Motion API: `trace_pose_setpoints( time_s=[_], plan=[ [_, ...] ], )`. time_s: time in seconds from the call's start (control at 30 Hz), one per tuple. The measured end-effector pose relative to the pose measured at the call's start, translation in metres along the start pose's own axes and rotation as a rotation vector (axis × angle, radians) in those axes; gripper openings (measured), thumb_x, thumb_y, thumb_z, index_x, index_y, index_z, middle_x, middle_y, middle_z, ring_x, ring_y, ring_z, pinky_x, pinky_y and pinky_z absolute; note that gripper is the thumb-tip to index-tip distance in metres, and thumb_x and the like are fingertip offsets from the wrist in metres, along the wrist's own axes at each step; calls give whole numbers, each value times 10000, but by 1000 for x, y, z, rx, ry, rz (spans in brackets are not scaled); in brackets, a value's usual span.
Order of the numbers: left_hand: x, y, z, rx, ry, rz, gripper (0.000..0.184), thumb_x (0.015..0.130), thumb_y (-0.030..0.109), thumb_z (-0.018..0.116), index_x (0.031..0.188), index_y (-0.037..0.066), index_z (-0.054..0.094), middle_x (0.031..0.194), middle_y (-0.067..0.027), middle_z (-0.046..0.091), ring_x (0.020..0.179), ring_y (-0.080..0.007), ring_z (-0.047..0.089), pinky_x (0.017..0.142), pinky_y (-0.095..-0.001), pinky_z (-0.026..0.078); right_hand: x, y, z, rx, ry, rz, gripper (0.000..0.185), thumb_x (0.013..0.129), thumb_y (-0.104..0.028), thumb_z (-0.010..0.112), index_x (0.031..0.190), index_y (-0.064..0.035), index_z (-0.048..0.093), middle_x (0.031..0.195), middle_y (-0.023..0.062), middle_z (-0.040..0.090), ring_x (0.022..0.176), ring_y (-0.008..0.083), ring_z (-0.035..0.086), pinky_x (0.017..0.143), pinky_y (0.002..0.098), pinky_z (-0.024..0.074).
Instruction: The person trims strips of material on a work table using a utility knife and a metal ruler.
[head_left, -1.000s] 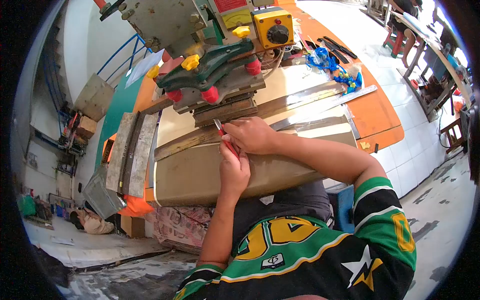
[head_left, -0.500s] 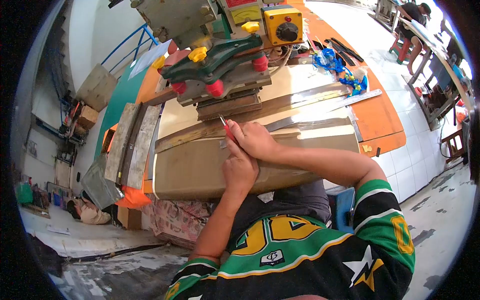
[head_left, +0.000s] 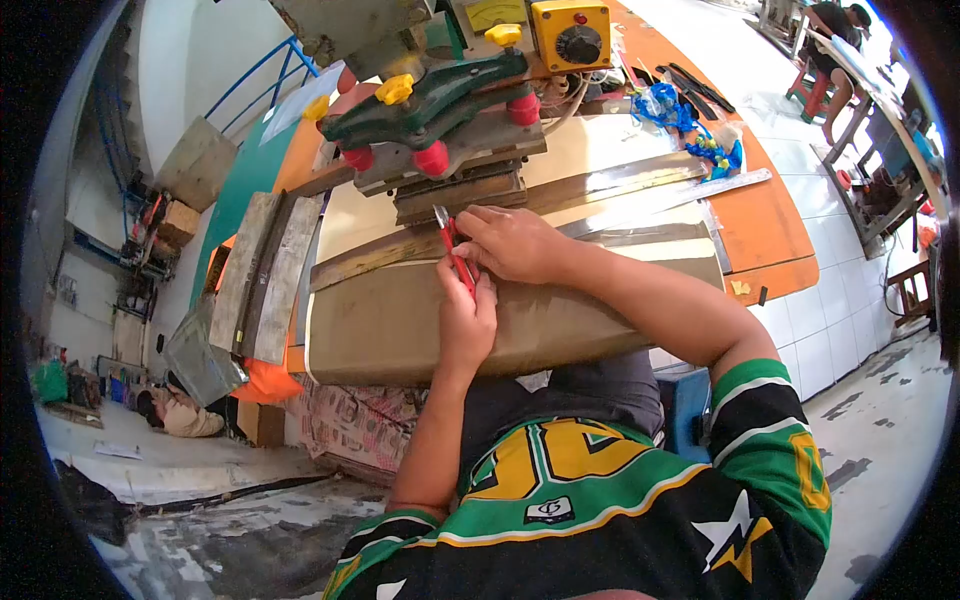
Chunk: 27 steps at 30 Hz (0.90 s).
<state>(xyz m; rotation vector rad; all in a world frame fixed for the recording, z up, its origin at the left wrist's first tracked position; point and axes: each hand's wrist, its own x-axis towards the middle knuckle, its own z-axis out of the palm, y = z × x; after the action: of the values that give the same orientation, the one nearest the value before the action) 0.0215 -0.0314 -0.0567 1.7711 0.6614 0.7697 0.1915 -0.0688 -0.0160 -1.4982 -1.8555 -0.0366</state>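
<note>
with more red now exposed, i judge the slim red-handled metal-bladed cutter [head_left: 447, 238] to be mid-regrip: left hand [head_left: 468, 312] grasps its handle, right hand [head_left: 512, 244] pinches just beyond those fingers.

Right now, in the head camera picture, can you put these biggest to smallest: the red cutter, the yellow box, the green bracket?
1. Green bracket: looks biggest.
2. Yellow box: cut off at the top.
3. Red cutter: thin and partly covered.

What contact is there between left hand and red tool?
Touching: the head view shows the left hand clasping the red tool between thumb and fingers.
</note>
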Motion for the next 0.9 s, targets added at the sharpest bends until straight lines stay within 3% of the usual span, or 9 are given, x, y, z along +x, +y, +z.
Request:
trace_pose_setpoints(
  time_s=[0.07, 0.2, 0.4, 0.47, 0.6, 0.7, 0.8, 0.87, 0.9],
  plan=[
    [0, -3, 1, 345, 40, 156, 527, 980, 138, 529, 1412, -8, 264, 870, -251, 663, 748, -446, 663, 633, -504, 498, 0, 3, 2, -47, -8, -103, 259, 1005, -299, 538, 1060, -46, 523, 961, 165, 612, 919, 393, 643, 713, 484, 516],
    [0, 1, 3, 462, 60, 276, 559, 955, 126, 526, 1414, -30, 247, 915, -304, 665, 819, -524, 635, 651, -564, 488, 0, 2, 0, -91, -55, -115, 253, 1000, -298, 547, 1029, -48, 532, 921, 148, 617, 890, 379, 651, 679, 474, 513],
    [-8, 7, 4, 518, 90, 284, 600, 929, 110, 547, 1406, -70, 230, 865, -303, 672, 758, -508, 654, 631, -571, 509, -2, -17, 5, 0, -68, 70, 291, 1021, -344, 520, 966, -62, 562, 794, 196, 642, 751, 413, 637, 658, 501, 504],
    [-9, 13, 4, 467, 4, 120, 628, 956, 106, 523, 1459, -61, 187, 1152, -371, 593, 1009, -548, 607, 804, -567, 497, -2, -27, 4, 125, -87, 286, 401, 1047, -400, 458, 956, -41, 609, 764, 243, 640, 742, 446, 626, 684, 517, 495],
    [-9, 12, 4, 520, 22, 193, 651, 957, 126, 541, 1462, -58, 174, 1113, -370, 608, 998, -543, 613, 785, -570, 500, -6, -30, 20, 289, 34, 362, 505, 1062, -433, 404, 934, -14, 653, 763, 269, 635, 776, 464, 625, 705, 520, 487],
    [-10, 15, 2, 500, -41, 50, 669, 961, 166, 567, 1460, -58, 182, 1117, -377, 599, 992, -551, 608, 781, -570, 506, -4, -37, 18, 224, 37, 492, 613, 1067, -477, 343, 820, -26, 678, 761, 273, 649, 755, 475, 644, 717, 575, 495],
    [-8, 2, 1, 440, -41, 75, 647, 993, 172, 556, 1473, -39, 177, 1183, -324, 604, 1013, -493, 644, 802, -517, 521, 0, -33, 10, 249, 16, 548, 668, 1060, -513, 347, 767, -15, 681, 772, 281, 649, 764, 482, 643, 722, 570, 499],
    [-1, -8, 1, 318, 99, 383, 542, 982, 111, 538, 1431, -6, 257, 1082, -301, 649, 940, -459, 673, 789, -486, 535, 3, -28, -2, 301, -129, 490, 512, 1044, -464, 459, 925, -5, 652, 812, 253, 662, 744, 447, 636, 677, 504, 488],
    [-1, -7, 1, 316, 92, 388, 542, 982, 111, 538, 1431, -6, 257, 1082, -301, 649, 940, -459, 673, 789, -486, 535, 1, -26, -2, 298, -121, 494, 512, 1044, -464, 459, 925, -5, 652, 812, 253, 662, 744, 447, 636, 677, 504, 488]
  ],
)
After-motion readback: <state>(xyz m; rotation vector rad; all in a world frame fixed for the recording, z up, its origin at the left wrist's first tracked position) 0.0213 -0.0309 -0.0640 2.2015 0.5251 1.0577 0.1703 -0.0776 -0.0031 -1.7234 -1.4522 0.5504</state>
